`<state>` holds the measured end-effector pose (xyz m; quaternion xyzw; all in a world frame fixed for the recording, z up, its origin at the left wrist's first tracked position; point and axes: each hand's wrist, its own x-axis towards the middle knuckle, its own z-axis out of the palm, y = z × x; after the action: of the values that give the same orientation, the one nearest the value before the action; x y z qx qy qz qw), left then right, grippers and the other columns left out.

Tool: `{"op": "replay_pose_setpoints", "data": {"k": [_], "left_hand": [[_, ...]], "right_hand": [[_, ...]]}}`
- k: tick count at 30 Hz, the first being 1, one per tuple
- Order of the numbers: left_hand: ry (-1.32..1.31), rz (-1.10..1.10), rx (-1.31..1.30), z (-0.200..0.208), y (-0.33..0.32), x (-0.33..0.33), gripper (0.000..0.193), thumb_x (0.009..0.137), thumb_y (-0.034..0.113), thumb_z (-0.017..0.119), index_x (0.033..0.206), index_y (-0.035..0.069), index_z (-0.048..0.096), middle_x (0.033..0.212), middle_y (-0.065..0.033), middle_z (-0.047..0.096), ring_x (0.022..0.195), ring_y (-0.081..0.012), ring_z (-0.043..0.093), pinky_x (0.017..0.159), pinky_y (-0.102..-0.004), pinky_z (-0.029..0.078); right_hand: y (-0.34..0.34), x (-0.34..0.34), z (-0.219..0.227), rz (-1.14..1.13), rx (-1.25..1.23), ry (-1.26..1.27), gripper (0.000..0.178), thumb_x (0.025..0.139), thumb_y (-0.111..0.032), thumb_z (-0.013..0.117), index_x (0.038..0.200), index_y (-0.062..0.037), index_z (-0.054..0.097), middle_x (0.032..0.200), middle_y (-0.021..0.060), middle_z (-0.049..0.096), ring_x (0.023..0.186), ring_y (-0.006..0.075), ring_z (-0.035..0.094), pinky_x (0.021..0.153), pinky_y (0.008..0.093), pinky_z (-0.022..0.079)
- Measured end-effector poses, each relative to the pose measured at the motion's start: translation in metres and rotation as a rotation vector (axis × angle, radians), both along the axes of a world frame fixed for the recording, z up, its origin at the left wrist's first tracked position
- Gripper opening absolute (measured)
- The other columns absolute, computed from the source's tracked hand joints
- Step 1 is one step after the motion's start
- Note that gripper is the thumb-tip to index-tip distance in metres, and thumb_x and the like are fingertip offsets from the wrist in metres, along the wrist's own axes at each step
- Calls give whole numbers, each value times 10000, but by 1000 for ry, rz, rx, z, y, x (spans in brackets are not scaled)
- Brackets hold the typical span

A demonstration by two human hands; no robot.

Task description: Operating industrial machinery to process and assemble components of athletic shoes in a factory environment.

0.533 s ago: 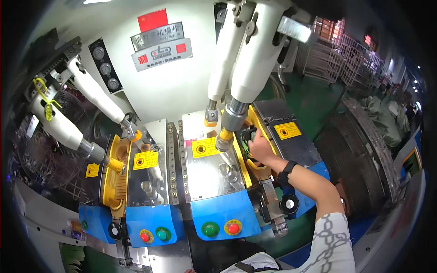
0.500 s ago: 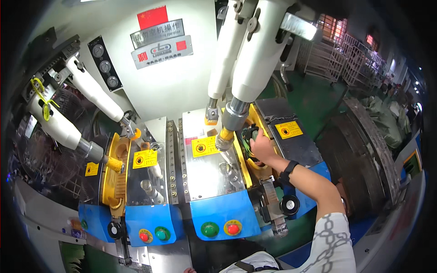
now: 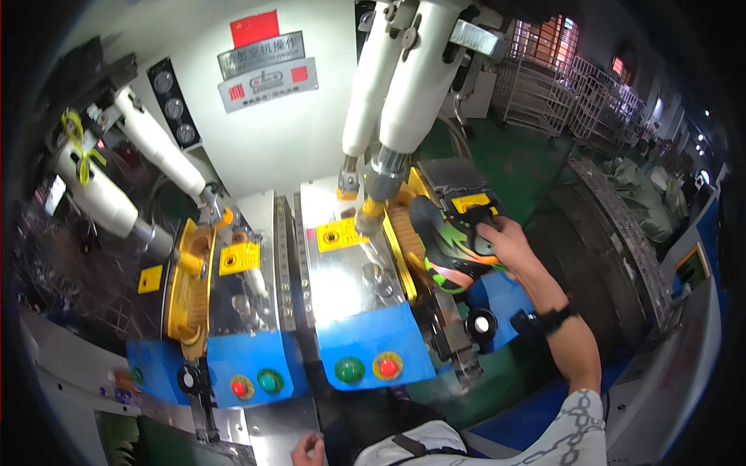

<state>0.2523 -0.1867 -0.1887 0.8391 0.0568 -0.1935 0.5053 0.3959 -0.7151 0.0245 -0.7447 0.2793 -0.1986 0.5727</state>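
A black sports shoe [image 3: 443,245] with green and orange patterning is gripped in my right hand [image 3: 507,242]. My fingers are closed around its upper. The shoe is tilted and overlaps the right side of the yellow mould cradle [image 3: 402,252] on the machine. Above the cradle's left side hangs a press arm with a yellow-wrapped tip [image 3: 369,217]. At the lower edge shows part of my left hand [image 3: 308,450], its fingers curled in and nothing visible in them. It is apart from the machine.
A second yellow cradle [image 3: 189,291] with its own press arms [image 3: 97,190] stands on the left. Green and red buttons [image 3: 369,368] sit on blue front panels. A dark conveyor-like structure [image 3: 571,256] lies to the right. White wire carts [image 3: 536,97] stand behind.
My right hand has lifted the shoe out of the cradle and moved it right and toward me. More of my left hand has come into view at the lower edge. The view has shifted slightly.
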Motion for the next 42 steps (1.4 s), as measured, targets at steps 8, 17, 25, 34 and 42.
{"op": "replay_pose_setpoints", "data": {"k": [8,17,25,34,42], "left_hand": [[226,-265,-1094,107,-82,56,870,908,287,620,1516,87,31,1547,-198,169,1438,-317,190,1154,-458,200],[180,359,-1536,166,47,-9,707,915,626,413,1391,102,419,1325,-155,531,1155,-322,572,986,-484,481],[245,828,-2377,150,141,-103,673,905,548,511,1288,-4,476,1121,-136,588,1039,-255,567,866,-395,467],[-413,722,-1862,142,144,-146,347,909,285,564,1137,26,528,1043,-99,545,980,-208,531,805,-351,442],[-333,857,-2053,159,114,-150,710,856,494,585,1351,12,422,1078,-122,512,997,-232,495,836,-351,414]], "right_hand": [[157,-124,59,327,251,-61,398,897,-153,611,1213,66,510,1013,97,652,872,112,614,771,254,504],[384,-111,44,1185,304,-58,491,951,-238,582,1315,53,429,1168,180,603,1040,187,593,877,324,487],[517,-144,-2,1682,59,-285,783,772,-252,781,1372,24,361,1426,256,358,1315,350,411,1036,435,392],[568,-160,-25,2029,-23,-592,846,720,-416,791,1368,-12,427,1494,262,271,1387,446,254,1118,527,213],[543,-120,-48,2013,421,-73,467,856,-169,639,1285,-18,535,1373,145,505,1232,268,516,1026,397,403]]}}
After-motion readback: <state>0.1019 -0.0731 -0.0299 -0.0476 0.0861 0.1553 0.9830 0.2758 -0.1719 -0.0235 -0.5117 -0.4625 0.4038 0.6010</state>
